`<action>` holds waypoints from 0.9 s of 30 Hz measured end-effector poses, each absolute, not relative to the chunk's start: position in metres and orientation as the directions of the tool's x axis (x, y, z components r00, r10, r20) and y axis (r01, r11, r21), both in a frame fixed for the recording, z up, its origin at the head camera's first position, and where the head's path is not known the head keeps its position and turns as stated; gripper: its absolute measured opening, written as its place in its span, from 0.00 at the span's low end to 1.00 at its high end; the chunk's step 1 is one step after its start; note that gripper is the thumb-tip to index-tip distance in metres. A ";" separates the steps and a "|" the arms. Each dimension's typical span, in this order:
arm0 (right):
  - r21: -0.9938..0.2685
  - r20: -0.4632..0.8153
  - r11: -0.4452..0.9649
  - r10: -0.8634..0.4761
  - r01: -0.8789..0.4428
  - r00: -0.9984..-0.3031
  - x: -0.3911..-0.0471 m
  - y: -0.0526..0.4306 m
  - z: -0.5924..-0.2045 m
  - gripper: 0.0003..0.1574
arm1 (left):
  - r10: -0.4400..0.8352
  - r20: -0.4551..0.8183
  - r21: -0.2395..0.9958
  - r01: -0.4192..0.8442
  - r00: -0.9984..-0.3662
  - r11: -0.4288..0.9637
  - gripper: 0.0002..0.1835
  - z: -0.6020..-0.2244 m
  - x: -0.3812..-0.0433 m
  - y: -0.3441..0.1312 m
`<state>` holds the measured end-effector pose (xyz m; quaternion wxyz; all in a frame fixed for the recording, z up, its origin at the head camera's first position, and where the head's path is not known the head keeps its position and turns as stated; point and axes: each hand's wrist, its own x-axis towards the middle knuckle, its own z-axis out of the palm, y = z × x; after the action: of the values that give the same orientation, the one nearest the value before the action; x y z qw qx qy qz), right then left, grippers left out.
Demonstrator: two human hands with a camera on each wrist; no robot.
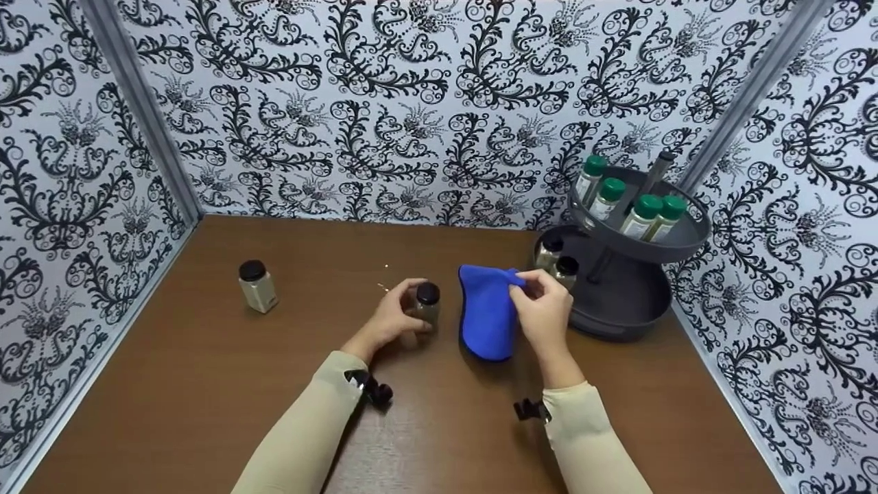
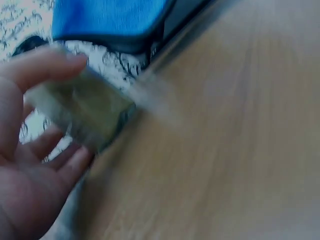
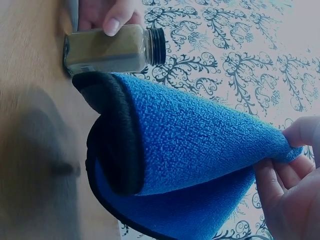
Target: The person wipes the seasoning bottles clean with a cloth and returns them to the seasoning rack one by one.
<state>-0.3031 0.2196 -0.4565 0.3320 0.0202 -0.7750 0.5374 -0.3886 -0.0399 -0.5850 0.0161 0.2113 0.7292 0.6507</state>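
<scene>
Brown tabletop point(image 1: 206, 384), black-capped jar point(image 1: 428, 307) of brownish powder point(image 3: 97, 47) between left fingers point(image 2: 76, 167)

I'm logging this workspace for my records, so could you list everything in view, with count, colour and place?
Table: one, brown, below
Walls: three, white with black pattern, left, back, right
Corner posts: two, grey, where walls meet
Rack: one, dark grey, two tiers, table's right rear
Green-capped jars: four, green caps, upper tier
Lower-tier jars: two visible, black caps, lower tier
Single jar: one, black cap, pale contents, table's left
Held jar: one, black cap, in left hand
Cloth: one, blue with black edging, in right hand
Specks: a few, pale, beyond left hand
Hands: two, bare, mid-table
Sleeves: two, beige, on forearms
Wrist cameras: two, black, at cuffs
</scene>
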 end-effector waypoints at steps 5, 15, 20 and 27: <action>-0.823 0.535 0.407 0.318 -0.397 -0.783 -0.295 0.213 -0.447 0.08 | 0.485 0.274 0.950 0.311 -0.831 -0.004 0.48 -0.586 -0.404 -0.048; -0.825 0.527 0.420 0.329 -0.378 -0.784 -0.305 0.218 -0.458 0.08 | 0.683 0.331 0.943 0.244 -0.651 -0.224 0.42 -0.591 -0.424 -0.051; -0.829 0.514 0.424 0.325 -0.364 -0.794 -0.316 0.224 -0.474 0.09 | 0.696 0.322 0.947 0.208 -0.641 -0.246 0.40 -0.594 -0.425 -0.052; -0.821 0.522 0.430 0.296 -0.377 -0.800 -0.317 0.226 -0.479 0.08 | 0.593 0.300 0.945 0.319 -0.747 -0.076 0.34 -0.591 -0.414 -0.047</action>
<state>-0.3174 0.2259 -0.4786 0.3155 0.0256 -0.7844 0.5334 -0.4137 -0.0468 -0.5912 0.1054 0.3394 0.6715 0.6502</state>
